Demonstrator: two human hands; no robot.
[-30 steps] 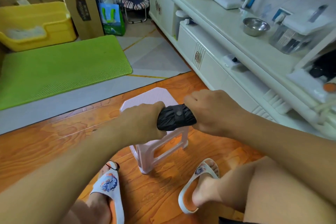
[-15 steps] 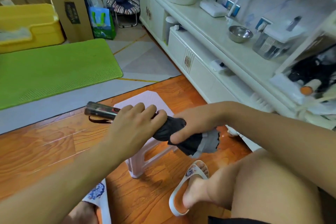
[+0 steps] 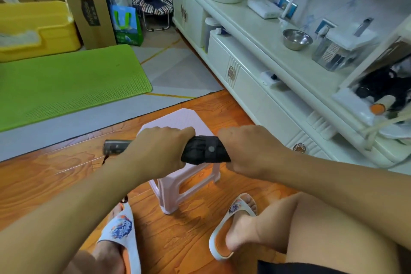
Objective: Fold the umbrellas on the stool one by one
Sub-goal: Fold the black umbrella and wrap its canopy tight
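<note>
A black folding umbrella (image 3: 205, 150) is held level above a pale pink plastic stool (image 3: 178, 118) on the wooden floor (image 3: 55, 176). The left hand (image 3: 159, 150) grips it at nine o'clock of its rolled canopy, the dark handle (image 3: 115, 146) sticking out beyond that fist. The right hand (image 3: 246, 149) grips the canopy at three o'clock. A round snap faces up between the fists. At ten o'clock of the stool lies a green mat (image 3: 66, 82); at two o'clock stands a white cabinet (image 3: 255, 87) bearing a steel bowl (image 3: 297, 39).
</note>
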